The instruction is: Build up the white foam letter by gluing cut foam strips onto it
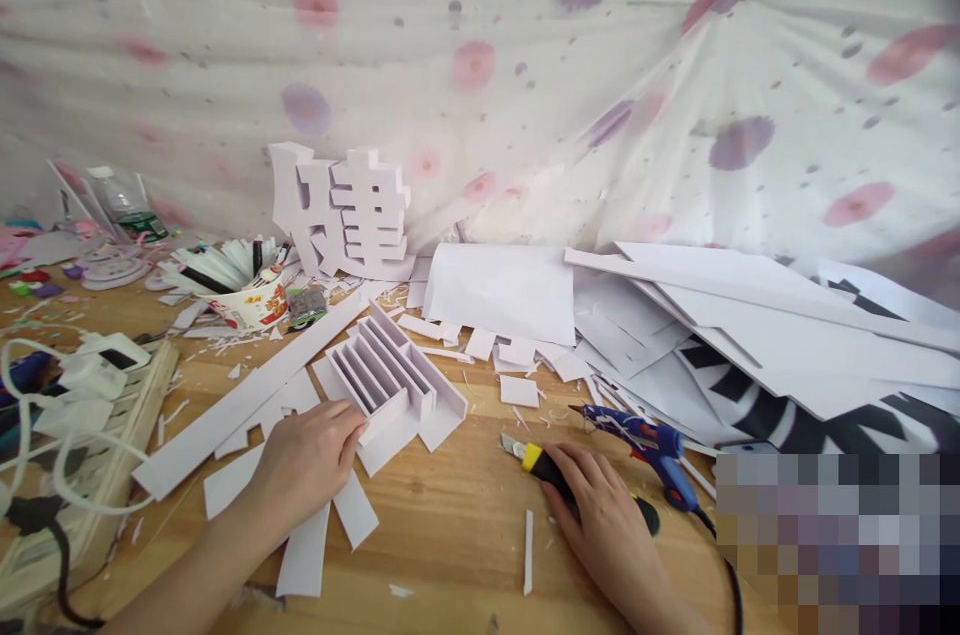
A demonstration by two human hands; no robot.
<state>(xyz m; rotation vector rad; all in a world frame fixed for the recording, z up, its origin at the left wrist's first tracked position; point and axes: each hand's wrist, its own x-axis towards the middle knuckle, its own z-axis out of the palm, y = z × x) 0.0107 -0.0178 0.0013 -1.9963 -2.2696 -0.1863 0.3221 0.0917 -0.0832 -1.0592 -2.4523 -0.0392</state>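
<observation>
My left hand is closed, its thumb and fingertips pinching at the near left corner of a white foam-board letter piece. That piece has several thin strips standing on edge in parallel rows. My right hand lies over a black and yellow utility knife, its fingers around the handle and the blade out, resting on the wooden table. Just right of this hand is a blue hot glue gun. Flat white board offcuts lie beneath and beside my left hand.
A finished white character stands against the flowered plastic sheet. A paper tub full of scraps, a power strip with white chargers, and a long strip are at left. Stacked boards lie at right.
</observation>
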